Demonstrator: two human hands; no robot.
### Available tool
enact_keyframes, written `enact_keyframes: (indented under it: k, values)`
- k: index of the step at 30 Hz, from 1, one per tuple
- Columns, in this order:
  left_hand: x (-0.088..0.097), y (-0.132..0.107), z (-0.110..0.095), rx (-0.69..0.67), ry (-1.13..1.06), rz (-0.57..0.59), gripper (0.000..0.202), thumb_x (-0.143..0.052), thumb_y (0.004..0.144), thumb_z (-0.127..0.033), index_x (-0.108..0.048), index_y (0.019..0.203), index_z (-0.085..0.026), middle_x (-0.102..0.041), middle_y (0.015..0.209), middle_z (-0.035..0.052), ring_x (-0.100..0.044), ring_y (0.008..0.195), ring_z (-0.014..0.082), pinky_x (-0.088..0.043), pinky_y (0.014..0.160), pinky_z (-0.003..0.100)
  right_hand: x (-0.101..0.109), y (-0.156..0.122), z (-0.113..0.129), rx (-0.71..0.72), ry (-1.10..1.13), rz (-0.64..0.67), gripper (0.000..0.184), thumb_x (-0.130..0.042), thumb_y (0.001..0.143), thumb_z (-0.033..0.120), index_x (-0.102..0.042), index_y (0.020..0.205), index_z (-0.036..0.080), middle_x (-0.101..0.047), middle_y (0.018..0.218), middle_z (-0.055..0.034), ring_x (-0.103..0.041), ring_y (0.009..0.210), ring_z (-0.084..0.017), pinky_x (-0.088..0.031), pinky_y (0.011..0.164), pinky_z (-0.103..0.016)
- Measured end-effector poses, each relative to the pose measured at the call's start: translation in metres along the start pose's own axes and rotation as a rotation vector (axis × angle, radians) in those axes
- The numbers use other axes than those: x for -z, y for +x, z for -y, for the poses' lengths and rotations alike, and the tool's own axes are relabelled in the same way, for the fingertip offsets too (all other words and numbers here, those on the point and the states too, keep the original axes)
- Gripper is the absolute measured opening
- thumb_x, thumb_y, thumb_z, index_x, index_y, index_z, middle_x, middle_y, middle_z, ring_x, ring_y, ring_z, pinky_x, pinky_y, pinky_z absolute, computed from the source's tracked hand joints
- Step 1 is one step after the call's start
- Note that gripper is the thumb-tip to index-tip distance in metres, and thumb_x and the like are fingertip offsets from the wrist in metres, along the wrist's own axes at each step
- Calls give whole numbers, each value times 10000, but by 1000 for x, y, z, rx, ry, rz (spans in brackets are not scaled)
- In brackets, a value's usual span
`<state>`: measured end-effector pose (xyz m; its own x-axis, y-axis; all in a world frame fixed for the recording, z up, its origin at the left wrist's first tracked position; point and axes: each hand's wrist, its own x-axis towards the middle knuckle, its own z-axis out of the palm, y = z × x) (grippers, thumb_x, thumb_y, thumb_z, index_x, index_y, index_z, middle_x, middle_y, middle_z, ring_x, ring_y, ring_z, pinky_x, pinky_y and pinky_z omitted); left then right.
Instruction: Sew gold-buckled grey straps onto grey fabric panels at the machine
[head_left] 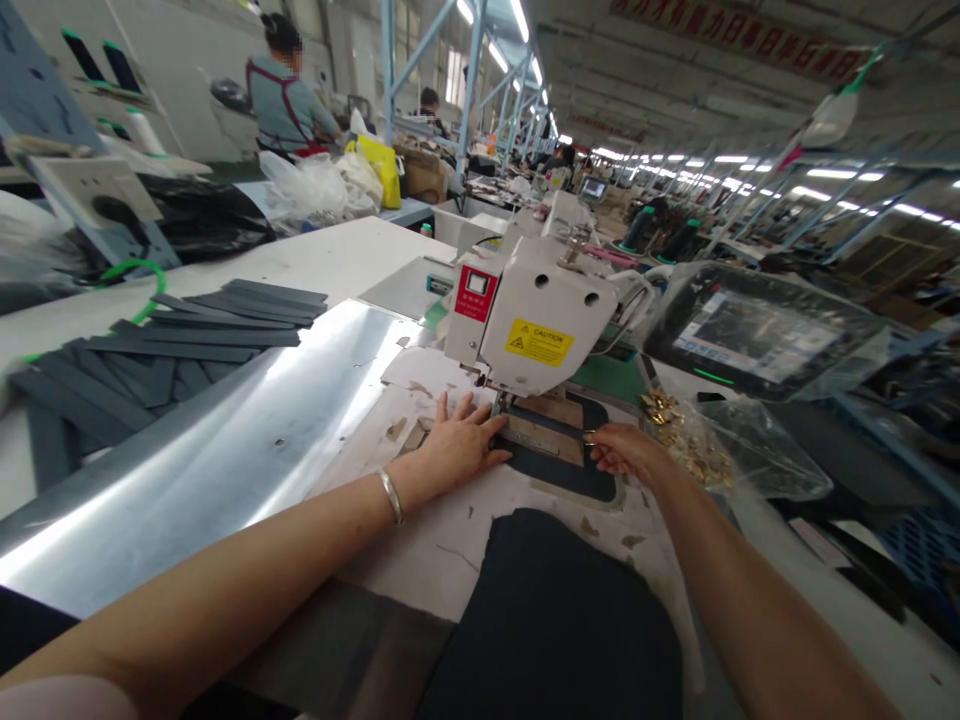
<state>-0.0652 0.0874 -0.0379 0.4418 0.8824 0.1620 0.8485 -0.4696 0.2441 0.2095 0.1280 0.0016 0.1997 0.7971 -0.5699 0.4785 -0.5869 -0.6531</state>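
My left hand (459,440) lies palm down with fingers spread, at the left edge of a dark panel (551,468) under the sewing machine's head (536,310). A dark strip (536,428) runs across the panel between brown template pieces (540,445). At the strip's right end, my right hand (622,450) pinches a small gold-coloured metal piece (591,437); its exact shape is too small to tell. Closer to me lies a larger dark cut piece (566,620) with a curved edge, resting partly on the pale worn template sheet (420,540).
Many dark strips (187,350) lie fanned out at left, beside a shiny metal plate (300,400). Gold-coloured fittings (690,440) and a clear plastic bag (772,455) are at right, below a control screen (757,325). A co-worker (285,95) stands in the background.
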Motion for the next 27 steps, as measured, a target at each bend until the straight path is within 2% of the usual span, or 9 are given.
enact_keyframes:
  k: [7, 10, 13, 16, 18, 20, 23, 27]
  values:
    - [3, -3, -6, 3, 34, -48, 477, -554, 904, -459, -510, 1339, -267, -522, 1363, 109, -345, 1353, 408, -156, 1069, 735, 2, 1, -6, 34, 44, -21, 172, -643, 862, 184, -536, 729, 158, -622, 555, 12, -579, 425, -85, -419, 450, -172]
    - [12, -10, -16, -16, 50, -127, 326, -587, 894, -360, -612, 1182, -209, -602, 1213, 121, -430, 1281, 354, -120, 1111, 692, 3, 0, -7, 49, 98, 0, 168, -645, 875, 211, -547, 749, 158, -639, 579, 0, -613, 464, -100, -435, 461, -175]
    - [21, -19, -29, -99, 9, -141, 188, -595, 886, -316, -662, 994, -178, -647, 1019, 90, -535, 1123, 295, -117, 1132, 658, 8, -1, -10, 48, 161, 44, 259, -587, 927, 328, -551, 740, 153, -670, 627, -36, -650, 517, -120, -469, 490, -187]
    - [26, -28, -40, -173, -33, -101, 145, -590, 885, -299, -664, 902, -175, -652, 926, 61, -573, 1022, 256, -177, 1132, 620, 9, -2, -15, 38, 160, 89, 331, -522, 957, 397, -545, 734, 153, -685, 654, -58, -672, 549, -138, -484, 493, -197]
    - [28, -32, -44, -214, -46, -74, 149, -574, 894, -288, -659, 869, -168, -653, 895, 58, -584, 976, 239, -269, 1107, 566, 7, -4, -18, 69, 115, 69, 248, -602, 914, 338, -544, 754, 158, -679, 639, -41, -664, 533, -132, -469, 470, -186]
    - [28, -37, -48, -264, -60, -37, 193, -541, 915, -291, -650, 830, -157, -651, 861, 64, -594, 915, 225, -395, 1019, 480, 2, -7, -20, 116, 79, 18, 180, -675, 852, 241, -543, 758, 163, -655, 594, -9, -632, 482, -110, -435, 436, -163]
    - [27, -43, -55, -322, -102, 24, 254, -502, 942, -332, -642, 840, -147, -645, 851, 75, -602, 850, 213, -482, 851, 368, -4, -11, -21, 150, 65, -36, 181, -678, 824, 183, -526, 726, 173, -616, 535, 21, -572, 419, -81, -378, 393, -140]
    - [21, -48, -62, -382, -161, 69, 307, -539, 923, -395, -619, 1076, -141, -642, 1018, 98, -605, 935, 235, -488, 847, 352, 4, -11, -21, 299, -23, -95, 159, -666, 795, 191, -541, 697, 179, -600, 515, 33, -526, 407, -68, -381, 403, -140]
